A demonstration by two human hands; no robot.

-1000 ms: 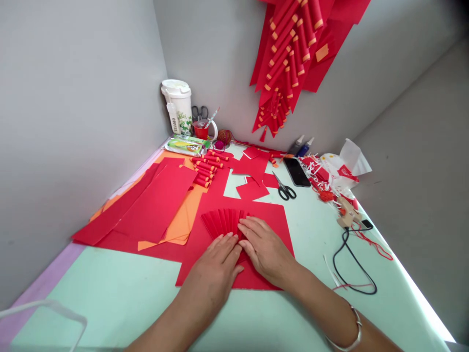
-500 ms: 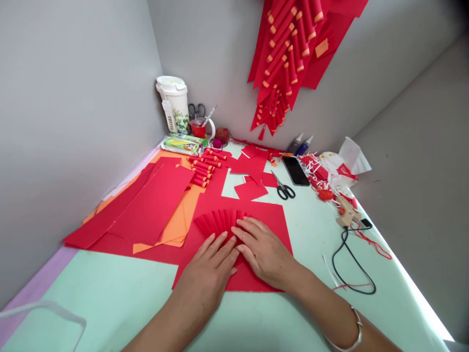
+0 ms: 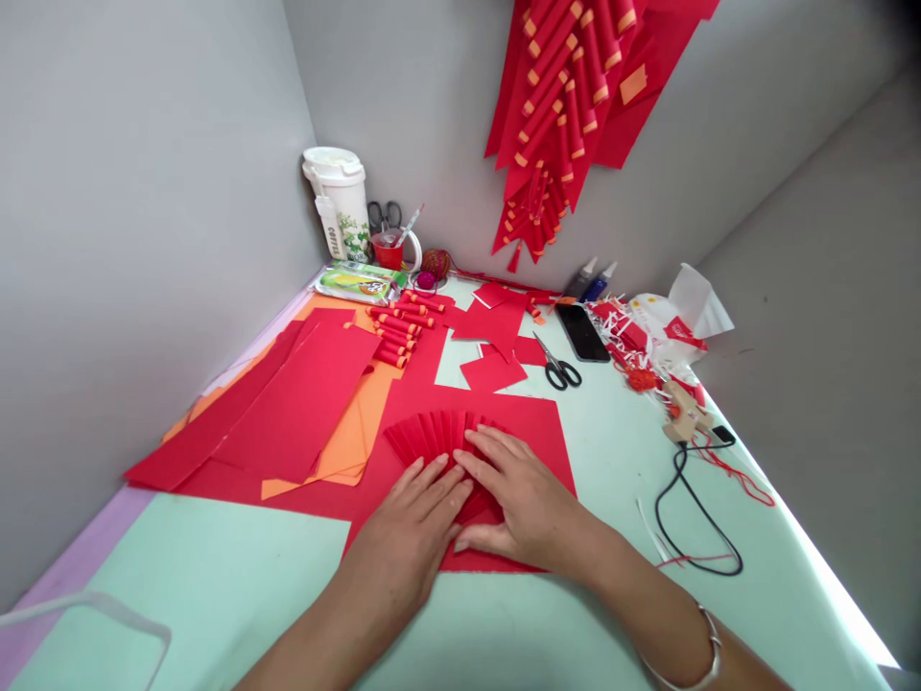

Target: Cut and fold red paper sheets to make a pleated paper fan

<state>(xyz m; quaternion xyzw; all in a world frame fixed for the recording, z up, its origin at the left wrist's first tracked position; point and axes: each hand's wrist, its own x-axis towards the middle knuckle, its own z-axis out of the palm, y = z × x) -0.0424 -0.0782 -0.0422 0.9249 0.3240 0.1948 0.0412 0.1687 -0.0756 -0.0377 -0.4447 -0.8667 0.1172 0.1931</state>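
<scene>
Pleated paper fan, partly hidden: apparently being flattened on red sheet, left hand and right hand uncurled; next needing even pressure.

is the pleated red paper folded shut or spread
Spread: the pleated red paper fans out from under the left hand and right hand, pleats splayed.

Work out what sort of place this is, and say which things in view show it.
Probably a papercraft work corner, though whether at home or in a workshop I cannot tell. A pleated red paper fan, a cluster of orange-tipped red paper rolls and black-handled metal scissors point to it.
</scene>
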